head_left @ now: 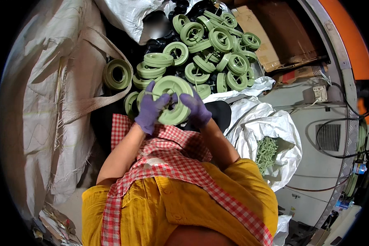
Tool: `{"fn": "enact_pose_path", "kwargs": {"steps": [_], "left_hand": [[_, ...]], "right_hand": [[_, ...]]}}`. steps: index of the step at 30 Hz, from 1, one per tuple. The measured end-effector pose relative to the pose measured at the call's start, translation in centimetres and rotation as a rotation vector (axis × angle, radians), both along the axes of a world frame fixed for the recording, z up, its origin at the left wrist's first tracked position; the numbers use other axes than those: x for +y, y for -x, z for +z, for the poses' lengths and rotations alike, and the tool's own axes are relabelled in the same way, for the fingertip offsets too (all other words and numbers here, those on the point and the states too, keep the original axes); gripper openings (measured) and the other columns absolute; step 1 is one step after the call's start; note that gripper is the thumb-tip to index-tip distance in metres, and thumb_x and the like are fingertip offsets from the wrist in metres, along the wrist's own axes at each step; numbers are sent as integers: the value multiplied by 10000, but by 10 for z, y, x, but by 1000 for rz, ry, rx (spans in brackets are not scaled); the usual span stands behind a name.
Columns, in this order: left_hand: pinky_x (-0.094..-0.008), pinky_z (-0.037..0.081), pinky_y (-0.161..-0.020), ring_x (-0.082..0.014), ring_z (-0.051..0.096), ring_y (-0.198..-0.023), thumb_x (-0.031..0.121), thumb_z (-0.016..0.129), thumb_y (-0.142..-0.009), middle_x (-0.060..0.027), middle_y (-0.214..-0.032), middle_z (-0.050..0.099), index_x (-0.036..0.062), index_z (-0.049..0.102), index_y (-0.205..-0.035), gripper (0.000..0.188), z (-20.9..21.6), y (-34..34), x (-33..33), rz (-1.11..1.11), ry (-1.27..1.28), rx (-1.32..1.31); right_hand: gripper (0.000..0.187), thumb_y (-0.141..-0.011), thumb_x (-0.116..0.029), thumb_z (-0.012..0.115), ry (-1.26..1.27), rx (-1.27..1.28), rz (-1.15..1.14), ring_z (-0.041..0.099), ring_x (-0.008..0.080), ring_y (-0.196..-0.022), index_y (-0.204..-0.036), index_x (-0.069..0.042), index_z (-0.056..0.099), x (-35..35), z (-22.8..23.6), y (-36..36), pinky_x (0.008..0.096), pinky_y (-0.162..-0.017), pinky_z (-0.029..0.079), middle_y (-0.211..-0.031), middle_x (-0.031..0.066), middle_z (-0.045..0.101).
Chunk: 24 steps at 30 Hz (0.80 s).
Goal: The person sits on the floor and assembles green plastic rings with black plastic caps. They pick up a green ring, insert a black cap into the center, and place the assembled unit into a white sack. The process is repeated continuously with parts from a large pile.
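A round light-green plastic ring part point(171, 85) with an open centre is held up in front of my apron. My left hand point(152, 107), in a purple glove, grips its left side, with the fingers behind and the thumb toward the middle. On the opposite side my right hand point(197, 107), gloved the same way, closes on its edge. What the fingertips do inside the centre is partly hidden. Just beyond my hands lies a heap of similar green rings point(220, 39), several with thin spokes or sprues across their openings.
To the right stands a white woven sack point(288, 125) holding thin green plastic scraps point(267, 155). Large off-white bulk bags point(41, 102) fill the left side. One ring point(117, 74) lies by a strap. Cardboard point(256, 39) and a grey metal cabinet point(311, 164) are at the right.
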<state>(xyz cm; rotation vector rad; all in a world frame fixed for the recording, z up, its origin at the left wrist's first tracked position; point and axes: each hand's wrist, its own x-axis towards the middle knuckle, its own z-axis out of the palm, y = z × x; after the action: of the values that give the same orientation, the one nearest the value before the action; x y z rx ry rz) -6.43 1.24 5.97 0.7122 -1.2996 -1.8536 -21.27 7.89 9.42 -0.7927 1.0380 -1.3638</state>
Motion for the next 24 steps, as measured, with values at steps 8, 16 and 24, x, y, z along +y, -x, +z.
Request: {"fn": "enact_pose_path", "kwargs": {"steps": [8, 16, 24], "left_hand": [[-247, 488, -698, -126, 579, -769, 136, 654, -836, -62, -925, 597, 7, 520, -1042, 277, -7, 19, -11, 353, -422, 48], [-261, 478, -761, -143, 575, -848, 128, 646, -819, -77, -974, 599, -6, 531, -1101, 333, 0, -11, -83, 451, -360, -7], [-493, 318, -1014, -416, 366, -1231, 218, 725, -695, -248, -1360, 361, 80, 493, -1238, 606, -64, -41, -66, 305, 671, -1074]], "right_hand": [[616, -744, -106, 659, 112, -50, -219, 516, 219, -1106, -1282, -35, 369, -8, -23, -25, 369, -890, 466, -1128, 111, 544], [385, -849, -185, 603, -29, 677, -363, 560, 211, -893, -1181, -82, 436, -31, -89, 72, 375, -782, 472, -1018, 84, 558], [563, -721, -265, 688, -623, 1107, -1135, 575, 340, -1051, -1218, -106, 475, -196, -20, 250, 395, -918, 434, -1162, 207, 577]]}}
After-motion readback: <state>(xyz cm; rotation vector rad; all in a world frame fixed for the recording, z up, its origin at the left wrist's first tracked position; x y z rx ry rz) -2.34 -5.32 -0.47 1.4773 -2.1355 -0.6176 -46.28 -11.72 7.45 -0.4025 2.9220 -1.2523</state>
